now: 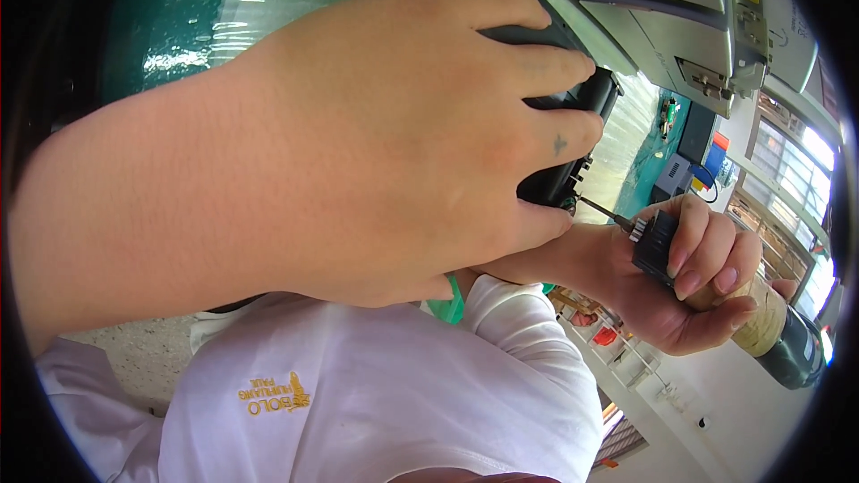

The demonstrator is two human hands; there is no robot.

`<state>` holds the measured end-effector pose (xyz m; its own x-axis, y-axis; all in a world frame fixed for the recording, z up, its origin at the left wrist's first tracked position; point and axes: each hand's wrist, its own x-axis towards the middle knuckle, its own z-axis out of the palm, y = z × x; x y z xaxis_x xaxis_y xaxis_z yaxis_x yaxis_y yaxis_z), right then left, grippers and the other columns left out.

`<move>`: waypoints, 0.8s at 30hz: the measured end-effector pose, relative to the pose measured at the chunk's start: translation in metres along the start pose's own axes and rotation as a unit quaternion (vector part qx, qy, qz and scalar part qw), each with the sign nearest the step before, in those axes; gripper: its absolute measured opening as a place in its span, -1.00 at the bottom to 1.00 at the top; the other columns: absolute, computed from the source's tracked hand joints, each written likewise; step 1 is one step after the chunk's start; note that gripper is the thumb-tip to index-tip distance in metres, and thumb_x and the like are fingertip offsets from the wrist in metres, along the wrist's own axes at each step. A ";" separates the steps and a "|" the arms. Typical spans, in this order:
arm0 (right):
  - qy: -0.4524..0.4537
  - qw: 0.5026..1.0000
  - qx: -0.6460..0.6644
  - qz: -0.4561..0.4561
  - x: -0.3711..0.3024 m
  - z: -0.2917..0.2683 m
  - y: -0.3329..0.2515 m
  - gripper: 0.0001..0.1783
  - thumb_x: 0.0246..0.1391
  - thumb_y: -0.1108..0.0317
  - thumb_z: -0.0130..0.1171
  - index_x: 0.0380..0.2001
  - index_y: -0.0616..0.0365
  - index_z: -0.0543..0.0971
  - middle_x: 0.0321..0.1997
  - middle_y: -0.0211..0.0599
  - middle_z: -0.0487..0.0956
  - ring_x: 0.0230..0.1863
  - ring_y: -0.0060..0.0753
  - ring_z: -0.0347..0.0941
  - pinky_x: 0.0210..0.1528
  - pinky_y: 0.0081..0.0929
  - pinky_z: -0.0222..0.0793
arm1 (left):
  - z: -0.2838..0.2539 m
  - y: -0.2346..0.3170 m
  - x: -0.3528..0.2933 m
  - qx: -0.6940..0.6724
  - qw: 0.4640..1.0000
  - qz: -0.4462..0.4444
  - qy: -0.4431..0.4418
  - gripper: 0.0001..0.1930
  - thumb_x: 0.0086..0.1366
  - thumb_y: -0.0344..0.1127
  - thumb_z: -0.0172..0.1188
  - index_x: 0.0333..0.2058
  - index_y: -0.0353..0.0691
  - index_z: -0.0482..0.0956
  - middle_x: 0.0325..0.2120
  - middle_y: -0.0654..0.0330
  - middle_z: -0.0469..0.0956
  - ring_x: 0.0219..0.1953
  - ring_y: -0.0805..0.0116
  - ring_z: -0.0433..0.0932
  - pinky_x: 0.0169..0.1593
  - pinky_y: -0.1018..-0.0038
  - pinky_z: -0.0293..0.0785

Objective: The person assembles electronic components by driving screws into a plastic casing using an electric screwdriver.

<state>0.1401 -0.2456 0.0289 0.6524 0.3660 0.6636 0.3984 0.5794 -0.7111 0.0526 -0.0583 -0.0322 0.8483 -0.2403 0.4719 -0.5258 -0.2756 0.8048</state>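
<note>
My left hand spreads across the middle, back toward the camera, its fingertips gripping the edge of a black plastic housing. Most of that part is hidden beneath the palm and fingers. On the right, the fingers of my right hand wrap around an electric screwdriver with a dark body and a tan taped section. Its thin metal bit reaches left to the housing's edge, close to my left fingertips. Whether a screw sits at the tip is too small to tell.
A large grey machine with a metal latch stands at the top right. Clear film covers part of the green work surface. Farther off are a small green circuit board, a grey box and windows.
</note>
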 end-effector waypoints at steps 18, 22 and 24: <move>0.025 1.000 -0.007 -0.008 -0.003 -0.002 -0.001 -0.54 0.19 0.31 0.16 0.15 -0.13 0.34 -0.40 -0.40 0.41 -0.61 -0.70 0.33 -0.53 -0.67 0.30 | 0.004 -0.001 -0.008 -0.077 0.996 0.005 0.038 -0.41 -0.26 0.07 0.48 -0.12 0.24 0.64 0.17 0.26 0.40 0.26 0.13 0.32 0.25 0.07 0.28; 0.012 1.000 -0.015 -0.002 -0.001 -0.004 -0.002 -0.53 0.20 0.31 0.15 0.16 -0.12 0.33 -0.39 -0.39 0.42 -0.61 -0.70 0.32 -0.53 -0.66 0.29 | -0.008 0.004 0.003 -0.089 0.995 0.006 0.053 -0.41 -0.26 0.07 0.49 -0.12 0.24 0.64 0.16 0.27 0.41 0.25 0.13 0.33 0.25 0.08 0.29; 0.021 1.000 -0.018 -0.010 -0.001 -0.002 -0.001 -0.55 0.21 0.31 0.14 0.16 -0.11 0.33 -0.39 -0.40 0.40 -0.61 -0.70 0.31 -0.53 -0.64 0.29 | -0.030 0.021 0.012 0.209 0.971 0.017 -0.117 -0.43 -0.23 0.07 0.49 -0.13 0.23 0.64 0.13 0.28 0.43 0.24 0.16 0.34 0.25 0.10 0.29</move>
<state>0.1402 -0.2485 0.0283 0.6702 0.3229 0.6683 0.4344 0.5594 -0.7059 0.0532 -0.0389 0.0014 0.8181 -0.4476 0.3611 -0.5744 -0.6055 0.5508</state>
